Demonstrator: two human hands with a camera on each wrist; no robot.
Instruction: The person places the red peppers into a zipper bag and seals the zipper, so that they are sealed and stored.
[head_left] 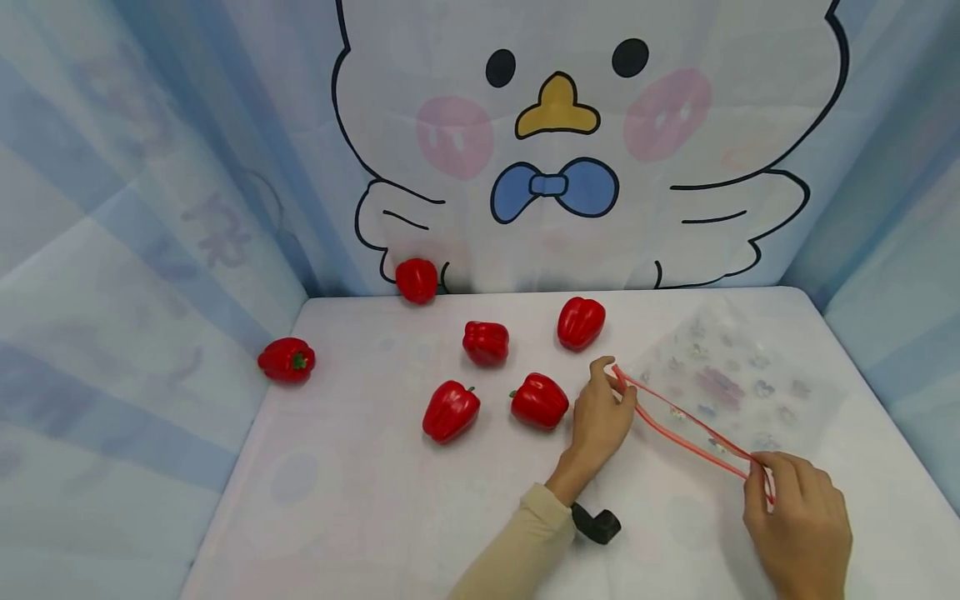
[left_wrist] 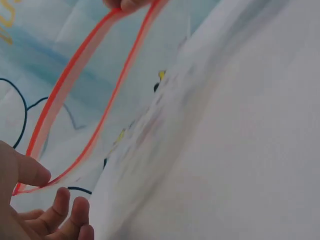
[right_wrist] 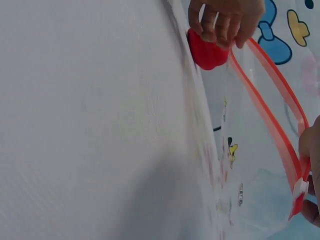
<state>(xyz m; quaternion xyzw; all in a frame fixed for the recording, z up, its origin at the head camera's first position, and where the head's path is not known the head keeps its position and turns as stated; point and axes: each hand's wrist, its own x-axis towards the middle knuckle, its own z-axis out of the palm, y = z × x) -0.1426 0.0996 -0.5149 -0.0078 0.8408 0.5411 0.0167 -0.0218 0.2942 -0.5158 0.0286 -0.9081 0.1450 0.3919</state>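
Observation:
A clear zip bag (head_left: 720, 385) with small printed figures and a red zip edge stands with its mouth spread between both hands. My left hand (head_left: 602, 417) holds one end of the zip edge, thumb against it in the left wrist view. At the other end, my right hand (head_left: 801, 521) pinches the corner, where a white slider (right_wrist: 300, 188) shows in the right wrist view. Nearest to the left hand lie a red bell pepper (head_left: 539, 401) and, farther back, another bell pepper (head_left: 581, 323). No pepper is visible inside the bag.
More red bell peppers lie on the white table (head_left: 337, 483): a front one (head_left: 451, 412), a middle one (head_left: 486, 343), one at the back edge (head_left: 417, 280) and one at the left edge (head_left: 288, 360). Printed curtains (head_left: 555, 242) enclose the back and sides.

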